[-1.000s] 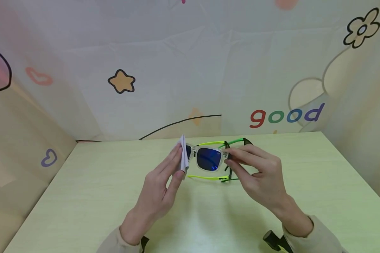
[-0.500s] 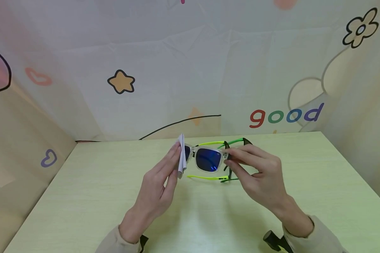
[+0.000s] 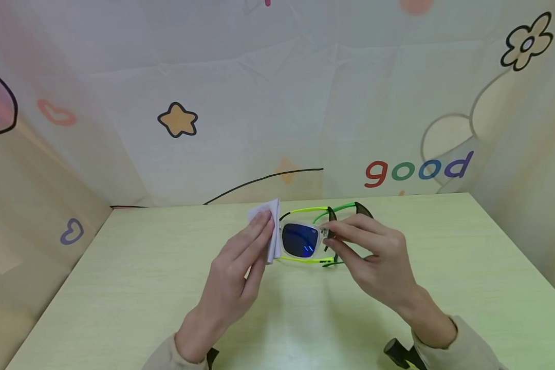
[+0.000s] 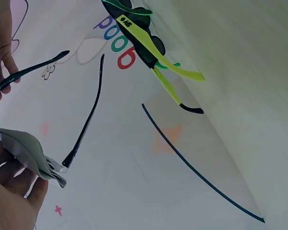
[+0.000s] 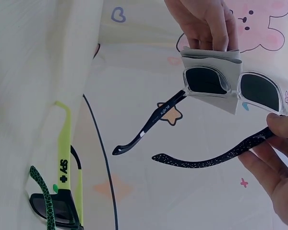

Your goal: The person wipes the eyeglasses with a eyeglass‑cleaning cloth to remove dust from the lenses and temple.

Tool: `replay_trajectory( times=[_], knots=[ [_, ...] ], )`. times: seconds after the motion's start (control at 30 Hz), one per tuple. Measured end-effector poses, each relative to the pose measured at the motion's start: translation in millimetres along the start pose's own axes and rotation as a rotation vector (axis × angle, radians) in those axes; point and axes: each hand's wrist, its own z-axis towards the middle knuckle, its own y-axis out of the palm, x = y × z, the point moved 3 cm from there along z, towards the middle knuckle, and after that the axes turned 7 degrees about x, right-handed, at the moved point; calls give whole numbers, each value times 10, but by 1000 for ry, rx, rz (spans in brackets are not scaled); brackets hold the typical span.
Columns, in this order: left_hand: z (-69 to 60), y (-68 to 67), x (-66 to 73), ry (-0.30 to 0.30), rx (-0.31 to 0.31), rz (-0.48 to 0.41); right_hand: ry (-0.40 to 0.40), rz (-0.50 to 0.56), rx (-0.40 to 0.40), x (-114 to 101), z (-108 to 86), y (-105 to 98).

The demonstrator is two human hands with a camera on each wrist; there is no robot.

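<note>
Clear-framed sunglasses (image 3: 299, 240) with blue lenses and dark temples are held up off the table. My right hand (image 3: 374, 252) pinches them at the hinge end on the right, by a speckled black temple (image 5: 206, 160). My left hand (image 3: 236, 272) holds a folded pale cloth (image 3: 274, 231) against the outer face of the other lens, which is hidden in the head view. From the right wrist view, the cloth (image 5: 213, 60) stands behind that lens, with the left fingers (image 5: 216, 33) on it. In the left wrist view, the cloth (image 4: 26, 148) covers most of the frame.
Behind the held pair, yellow-and-black sunglasses (image 3: 310, 209) and a green-and-black pair (image 3: 344, 206) rest on the pale wooden table (image 3: 134, 288). A printed curtain (image 3: 259, 103) closes off the back and sides.
My left hand and the cloth first shifted slightly left, then moved right, covering the left lens and bridge. The sunglasses have turned and shifted slightly; my right hand keeps its pinch.
</note>
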Motion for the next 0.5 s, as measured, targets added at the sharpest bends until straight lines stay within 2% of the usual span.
replay_trajectory(
  times=[0.27,0.5],
  knots=[
    [21,-19,21,14,59,-1,-63,19,-19,-10,0,33],
    [28,-29,18,-4,58,3,-153,39,-42,-46,10,63]
  ],
)
